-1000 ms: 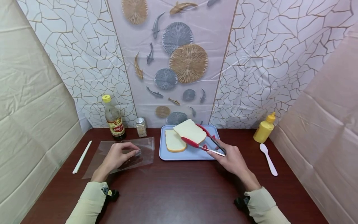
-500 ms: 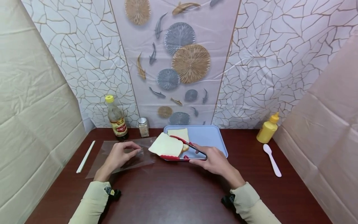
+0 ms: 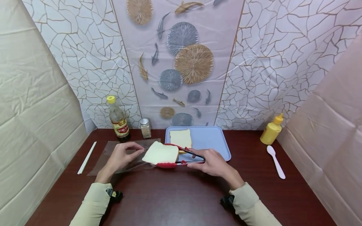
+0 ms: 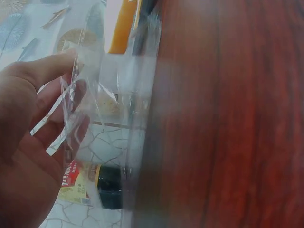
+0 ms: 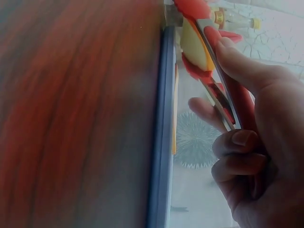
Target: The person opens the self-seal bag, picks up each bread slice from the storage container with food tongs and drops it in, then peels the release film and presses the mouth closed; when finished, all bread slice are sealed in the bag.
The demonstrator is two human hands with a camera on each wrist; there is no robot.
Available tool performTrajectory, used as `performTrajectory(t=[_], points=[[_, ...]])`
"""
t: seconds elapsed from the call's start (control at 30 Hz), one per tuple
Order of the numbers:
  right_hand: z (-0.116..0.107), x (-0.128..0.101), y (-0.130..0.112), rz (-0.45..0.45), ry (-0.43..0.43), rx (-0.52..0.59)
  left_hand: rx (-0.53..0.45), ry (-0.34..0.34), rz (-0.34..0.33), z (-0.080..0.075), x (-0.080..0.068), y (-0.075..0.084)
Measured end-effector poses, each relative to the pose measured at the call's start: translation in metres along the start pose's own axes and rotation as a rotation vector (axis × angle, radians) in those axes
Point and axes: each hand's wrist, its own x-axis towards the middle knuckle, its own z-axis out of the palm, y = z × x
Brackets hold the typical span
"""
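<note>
My right hand (image 3: 210,162) grips red-tipped metal tongs (image 3: 181,158), squeezed on a white bread slice (image 3: 160,153) held just left of the blue tray (image 3: 210,141). A second slice (image 3: 181,138) lies on the tray's left part. My left hand (image 3: 121,157) pinches the upper edge of a clear plastic bag (image 3: 113,157) lying on the dark wooden table, its mouth toward the bread. In the left wrist view the fingers (image 4: 42,71) lift a film layer of the bag (image 4: 114,95). In the right wrist view the right hand (image 5: 251,142) clasps the tongs (image 5: 213,71).
A brown-liquid bottle with a yellow cap (image 3: 118,121) and a small shaker jar (image 3: 145,128) stand at the back left. A white stick (image 3: 86,153) lies at the left. A yellow squeeze bottle (image 3: 271,130) and white spoon (image 3: 275,161) are at the right.
The right hand carried the bread slice in the tongs leftward off the tray to the bag's mouth. The left hand stayed pinching the bag.
</note>
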Motion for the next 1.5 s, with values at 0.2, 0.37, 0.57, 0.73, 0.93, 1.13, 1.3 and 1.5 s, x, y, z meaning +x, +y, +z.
performTrajectory(t=[0.2, 0.37, 0.57, 0.73, 0.93, 1.13, 1.3, 1.5], points=[[0.002, 0.005, -0.002, -0.01, -0.011, 0.019, 0.003, -0.004, -0.026, 0.001, 0.001, 0.002], [0.009, 0.007, 0.0, -0.008, -0.026, 0.037, -0.021, -0.006, -0.033, 0.001, 0.0, 0.003], [0.014, 0.014, -0.001, -0.003, -0.025, 0.054, -0.054, 0.006, -0.018, 0.002, 0.002, 0.004], [0.018, 0.022, -0.005, -0.017, -0.04, 0.049, -0.096, 0.014, -0.024, 0.002, 0.003, 0.006], [0.022, 0.028, -0.012, -0.037, -0.06, 0.032, -0.102, 0.003, 0.002, 0.002, 0.003, 0.008], [0.029, 0.035, -0.018, -0.04, -0.068, 0.054, -0.095, -0.029, 0.031, 0.003, 0.002, 0.006], [0.036, 0.043, -0.022, -0.035, -0.068, 0.066, -0.151, -0.04, 0.016, 0.002, 0.002, 0.005], [0.044, 0.052, -0.028, -0.042, -0.082, 0.088, -0.213, -0.021, 0.05, 0.0, 0.004, 0.005]])
